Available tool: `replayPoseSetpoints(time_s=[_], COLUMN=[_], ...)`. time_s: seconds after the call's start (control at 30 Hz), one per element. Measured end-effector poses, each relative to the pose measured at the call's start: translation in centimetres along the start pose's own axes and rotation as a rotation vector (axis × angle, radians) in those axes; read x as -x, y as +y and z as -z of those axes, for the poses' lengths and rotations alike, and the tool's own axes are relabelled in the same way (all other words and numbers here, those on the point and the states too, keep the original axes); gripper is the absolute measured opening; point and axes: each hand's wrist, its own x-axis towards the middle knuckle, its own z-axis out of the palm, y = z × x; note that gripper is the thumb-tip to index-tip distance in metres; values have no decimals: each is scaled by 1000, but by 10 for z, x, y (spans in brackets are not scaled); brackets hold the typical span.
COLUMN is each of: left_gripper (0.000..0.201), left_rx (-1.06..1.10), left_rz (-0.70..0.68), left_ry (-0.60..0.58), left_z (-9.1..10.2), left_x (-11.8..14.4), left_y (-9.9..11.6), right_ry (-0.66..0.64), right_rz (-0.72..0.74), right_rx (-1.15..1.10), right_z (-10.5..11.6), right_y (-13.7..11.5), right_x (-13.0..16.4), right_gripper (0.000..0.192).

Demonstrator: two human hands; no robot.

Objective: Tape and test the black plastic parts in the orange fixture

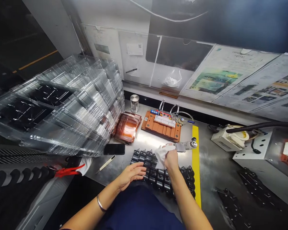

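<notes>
A black moulded tray of small dark parts [158, 174] lies on the steel bench right in front of me. My left hand [132, 174] rests flat on the tray's near left edge, fingers spread, holding nothing. My right hand [171, 159] is closed around a crumpled white cloth [161, 155] and presses it onto the tray's middle. A thin bracelet sits on my left wrist.
A tall leaning stack of clear plastic trays [62, 102] fills the left. Behind the black tray are an orange fixture board [162, 126], orange film sheets [127, 127], a small metal jar [134, 103], a phone [114, 149], a pen-like tool [106, 164], a yellow tape line [196, 159] and more black trays [232, 209] at right.
</notes>
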Motion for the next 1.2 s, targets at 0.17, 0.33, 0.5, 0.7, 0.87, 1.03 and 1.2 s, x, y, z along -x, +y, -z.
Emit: replayPoseSetpoints(time_s=[0.17,0.33,0.5,0.7,0.87,1.03,1.2], left_gripper=[61,28,62,49,19,33,31], left_rx=[-270,-1069,-1339,-1211,-630,-24,101], left_rz=[-71,11,303,-107,-203,-147,-149], left_ry=[129,488,541,678,810,807,804], left_z=[38,98,113,109,127,121,110], left_x=[-1,16,24,14,-8,-40,-64], left_y=[-20,-21,-37,-22,10,61,100], right_ry=[-486,-724,-727,-799,-811,-716,-710], right_rz=[-212,85,577,829,867,949,930], right_rx=[212,702,1367,1773,1717,1609,1607], right_z=[-36,-68,-124,-138,-125,-125,-133], right_y=[60,85,84,110,109,93,89], right_x=[49,26,-26,-48,-51,-50,-62], right_gripper=[44,33,55,44,30,35,33])
